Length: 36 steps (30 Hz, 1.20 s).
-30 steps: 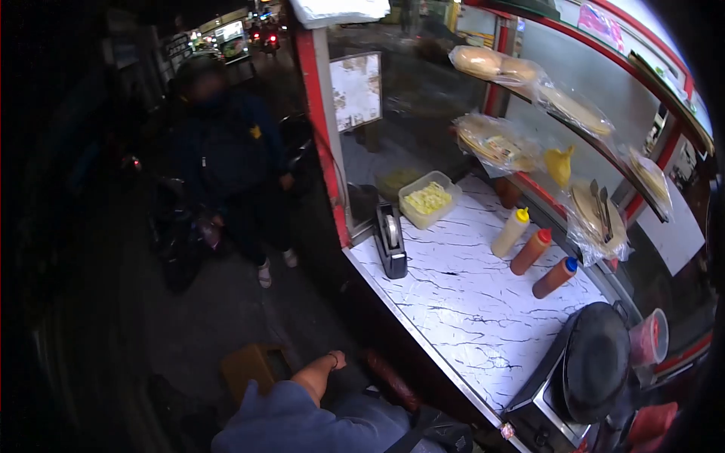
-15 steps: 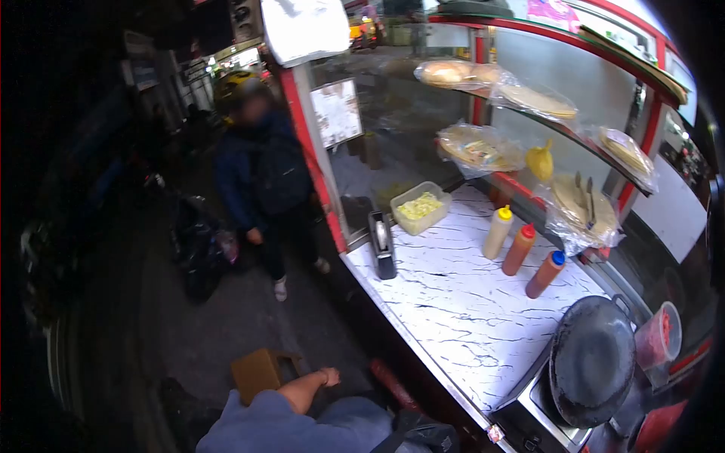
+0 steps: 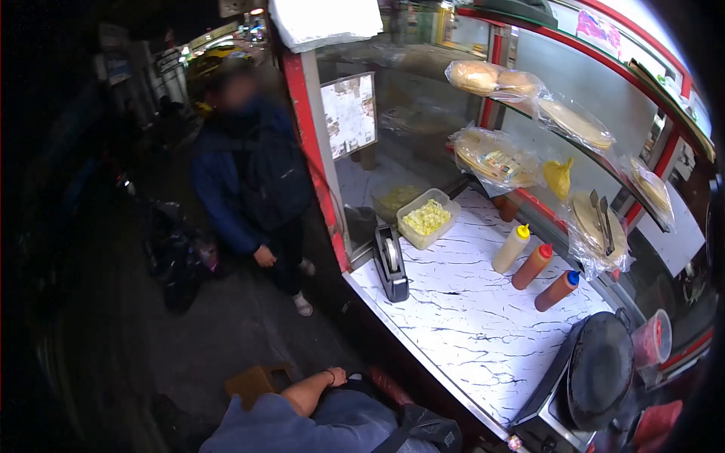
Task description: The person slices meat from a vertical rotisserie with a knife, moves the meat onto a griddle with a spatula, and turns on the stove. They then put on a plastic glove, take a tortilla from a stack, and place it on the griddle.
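My left hand (image 3: 337, 376), with a dark band at its wrist, rests low near my lap. Its fingers are too small and turned away to read, and I make out nothing held in it. My right hand is out of view. Right of my left hand, the white marbled counter (image 3: 445, 332) holds a black tape dispenser (image 3: 391, 266) and a plastic tub of shredded cabbage (image 3: 427, 219). Three squeeze bottles stand there too: yellow-capped (image 3: 511, 251), red-capped (image 3: 532, 267) and blue-capped (image 3: 556, 291). A black pan (image 3: 601, 370) sits tilted on a stove (image 3: 555, 415).
A person in dark clothes (image 3: 257, 174) stands left of the stall. Shelves carry bagged buns (image 3: 476, 77) and flatbreads (image 3: 498, 160). Metal tongs (image 3: 603, 224) lie on another flatbread bag. A brown box-like stool (image 3: 253, 383) is by my arm; a pinkish tub (image 3: 652, 338) stands beyond the pan.
The view has shifted, so the counter and shelves sit slightly lower and further right. The standing person appears larger. My left hand stays low, almost in the same place.
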### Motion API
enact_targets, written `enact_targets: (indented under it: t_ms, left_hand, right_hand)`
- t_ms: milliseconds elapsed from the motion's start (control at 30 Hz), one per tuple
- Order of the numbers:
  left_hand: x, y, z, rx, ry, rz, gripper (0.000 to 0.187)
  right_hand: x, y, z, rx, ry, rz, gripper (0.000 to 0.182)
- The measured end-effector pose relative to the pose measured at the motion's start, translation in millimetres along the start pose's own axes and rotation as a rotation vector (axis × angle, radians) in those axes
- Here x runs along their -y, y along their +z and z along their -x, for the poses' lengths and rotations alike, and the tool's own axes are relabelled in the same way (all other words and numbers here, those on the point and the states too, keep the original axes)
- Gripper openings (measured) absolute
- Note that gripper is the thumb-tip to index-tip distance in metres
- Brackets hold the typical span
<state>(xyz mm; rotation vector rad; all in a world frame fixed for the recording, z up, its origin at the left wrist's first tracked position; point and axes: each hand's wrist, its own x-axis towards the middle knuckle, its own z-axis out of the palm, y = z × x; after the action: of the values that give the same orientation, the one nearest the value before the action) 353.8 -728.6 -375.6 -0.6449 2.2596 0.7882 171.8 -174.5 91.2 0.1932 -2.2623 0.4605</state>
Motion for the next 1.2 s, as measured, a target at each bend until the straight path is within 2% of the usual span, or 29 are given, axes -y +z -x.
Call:
enact_targets:
  t_ms: [67, 100, 133, 167, 200, 233, 267, 300, 367, 400, 433, 467, 600, 667, 733, 833, 867, 933, 967, 1033, 1100, 1200]
  left_hand:
    - [42, 1, -36, 0.219, 0.396, -0.682, 0.029]
    - [71, 5, -59, 0.209, 0.563, -0.777, 0.025]
    - [78, -15, -47, 0.155, 0.538, -0.613, 0.026]
    - [71, -38, -44, 0.316, 0.509, -0.819, 0.029]
    - [94, -41, -66, 0.432, 0.538, -0.845, 0.033]
    - [113, -44, -84, 0.550, 0.564, -0.862, 0.038]
    - [115, -65, -74, 0.483, 0.621, -0.963, 0.042]
    - [138, -67, -80, 0.371, 0.802, -0.949, 0.030]
    - [136, -90, -76, 0.425, 0.548, -0.770, 0.026]
    - [132, -96, -77, 0.408, 0.179, -0.323, 0.023]
    - [126, -100, -80, 0.323, -0.102, 0.129, 0.021]
    - [122, -103, -82, 0.246, -0.197, 0.356, 0.019]
    - [104, -103, -87, 0.164, -0.131, 0.614, 0.011]
    - [99, -99, -86, 0.164, -0.095, 0.666, 0.008]
    - [95, -94, -77, 0.170, -0.081, 0.660, 0.007]
    - [94, -89, -61, 0.171, -0.066, 0.645, 0.006]
    - [100, -86, -57, 0.187, -0.068, 0.629, 0.006]
    - [113, -80, -45, 0.198, -0.072, 0.587, 0.006]
    - [120, -78, -39, 0.186, -0.077, 0.568, 0.006]
    - [126, -81, -31, 0.137, -0.072, 0.545, 0.006]
    - [118, -100, -25, 0.011, -0.055, 0.531, 0.007]
    - [106, -147, -30, -0.304, -0.012, 0.544, 0.007]
  right_hand:
    - [44, 13, -9, -0.022, -0.016, -0.107, 0.029]
    - [60, 21, -10, -0.026, 0.050, -0.225, 0.020]
    - [50, 31, -9, 0.105, 0.074, -0.340, 0.043]
    - [40, 35, -3, 0.080, 0.017, -0.165, 0.042]
    - [88, 30, -19, 0.081, 0.044, -0.101, 0.037]
    - [114, 32, -34, 0.020, -0.046, -0.075, 0.037]
    - [132, 31, -45, 0.048, -0.015, -0.122, 0.042]
    - [152, 29, -61, 0.049, -0.057, -0.152, 0.042]
    - [181, 33, -91, 0.051, -0.163, -0.195, 0.040]
    - [191, 34, -106, 0.048, -0.229, -0.187, 0.040]
    - [198, 35, -121, 0.036, -0.287, -0.165, 0.039]
    - [205, 35, -138, 0.029, -0.350, -0.145, 0.039]
    - [228, 32, -211, -0.011, -0.382, -0.153, 0.029]
    - [214, 28, -238, -0.015, -0.435, -0.001, 0.027]
    - [205, 11, -239, 0.162, -0.218, 0.023, 0.029]
    - [169, -6, -224, 0.481, 0.000, 0.044, 0.034]
    - [149, -7, -217, 0.583, -0.018, 0.094, 0.034]
    - [114, 1, -212, 0.655, -0.163, 0.113, 0.032]
    - [127, 5, -219, 0.654, -0.187, 0.104, 0.032]
    - [153, 2, -235, 0.563, -0.012, 0.009, 0.032]
    - [174, 8, -263, 0.485, -0.102, -0.003, 0.031]
    - [210, 13, -318, 0.291, -0.286, -0.033, 0.030]
